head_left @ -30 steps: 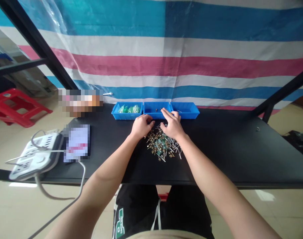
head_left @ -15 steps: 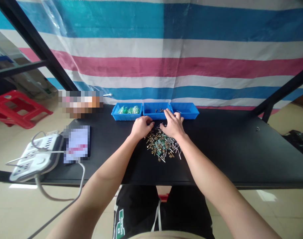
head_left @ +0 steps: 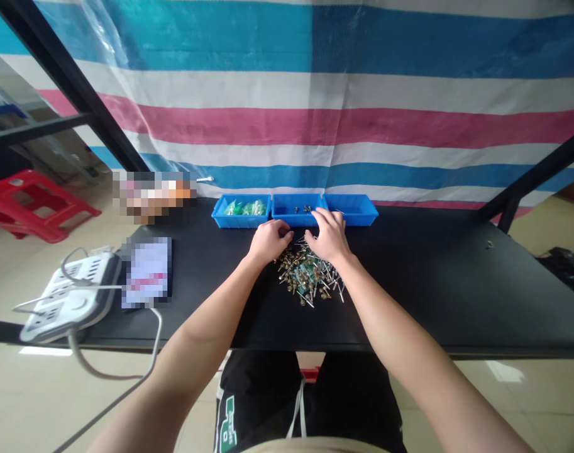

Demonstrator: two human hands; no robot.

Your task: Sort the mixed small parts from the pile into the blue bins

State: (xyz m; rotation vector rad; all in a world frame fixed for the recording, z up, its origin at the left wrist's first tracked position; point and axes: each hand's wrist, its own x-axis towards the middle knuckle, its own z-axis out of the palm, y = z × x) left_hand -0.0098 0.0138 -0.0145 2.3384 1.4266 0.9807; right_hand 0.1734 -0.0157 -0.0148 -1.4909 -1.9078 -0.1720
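Note:
A loose pile of mixed screws, rivets and small green pieces [head_left: 310,277] lies on the black table. At its upper left edge rests my left hand [head_left: 270,240], fingers curled in towards the thumb; whatever they hold, if anything, is hidden. My right hand [head_left: 330,238] hovers over the pile's upper right, thumb apart from the fingers, with nothing visible between them. Just beyond its fingertips stands the middle blue bin [head_left: 287,219], holding a few small dark parts. The left blue bin [head_left: 242,221] contains green and clear pieces. Partly behind my right fingers is the right blue bin [head_left: 362,215], with a thin metal pin near its left side.
A white power strip [head_left: 70,296] with cables lies at the table's left, beside a blurred-out device [head_left: 148,270]. Small metal pieces [head_left: 489,245] lie far right. Black frame posts [head_left: 74,82] and a striped sheet [head_left: 268,126] bound the back. A red stool [head_left: 41,204] stands left.
My right hand has drawn slightly back from the bins, its fingers bending and the thumb moving a little. The left hand stays almost where it was.

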